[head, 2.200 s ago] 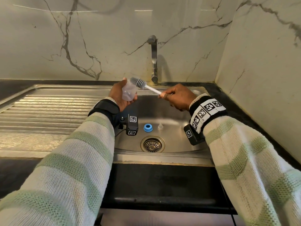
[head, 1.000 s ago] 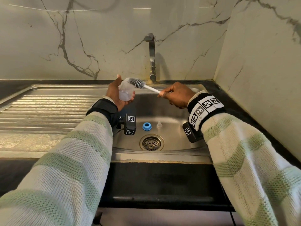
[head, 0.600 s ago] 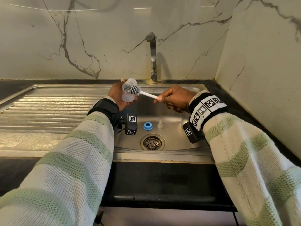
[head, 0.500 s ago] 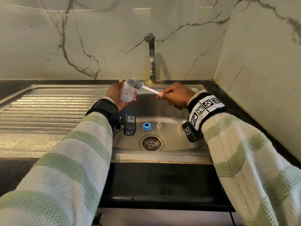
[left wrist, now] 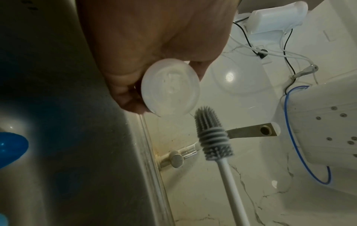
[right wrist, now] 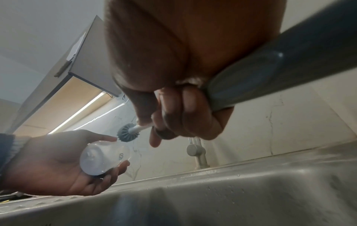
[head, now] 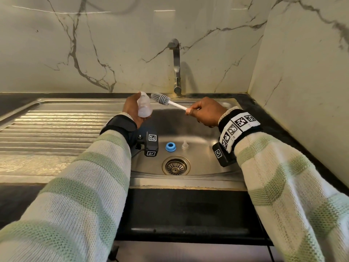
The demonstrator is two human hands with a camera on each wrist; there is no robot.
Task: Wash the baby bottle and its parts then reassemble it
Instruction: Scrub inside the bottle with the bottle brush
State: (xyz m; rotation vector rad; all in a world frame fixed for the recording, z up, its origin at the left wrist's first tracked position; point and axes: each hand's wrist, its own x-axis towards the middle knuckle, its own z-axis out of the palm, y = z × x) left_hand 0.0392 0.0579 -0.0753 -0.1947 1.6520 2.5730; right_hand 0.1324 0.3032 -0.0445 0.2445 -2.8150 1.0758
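My left hand (head: 133,108) holds the clear baby bottle (head: 144,107) over the left edge of the sink basin (head: 200,129), base toward me, fingers curled round it. The bottle's round base (left wrist: 170,87) shows in the left wrist view, and the bottle (right wrist: 103,159) lies in the palm in the right wrist view. My right hand (head: 204,111) grips the white handle of the bottle brush (head: 160,99). Its grey bristle head (left wrist: 210,134) (right wrist: 128,132) is outside the bottle, just right of its neck. A blue collar ring (head: 171,146) and a clear teat (head: 185,145) lie on the basin floor.
The tap (head: 176,65) stands behind the basin, with no water seen running. A ribbed steel draining board (head: 56,127) stretches to the left. The drain strainer (head: 175,166) sits at the basin's front. Marble walls close in behind and on the right.
The brush head has shifted back and forth by the bottle's neck; it now sits beside the neck on the right. The bottle has tipped more upright in my left hand.
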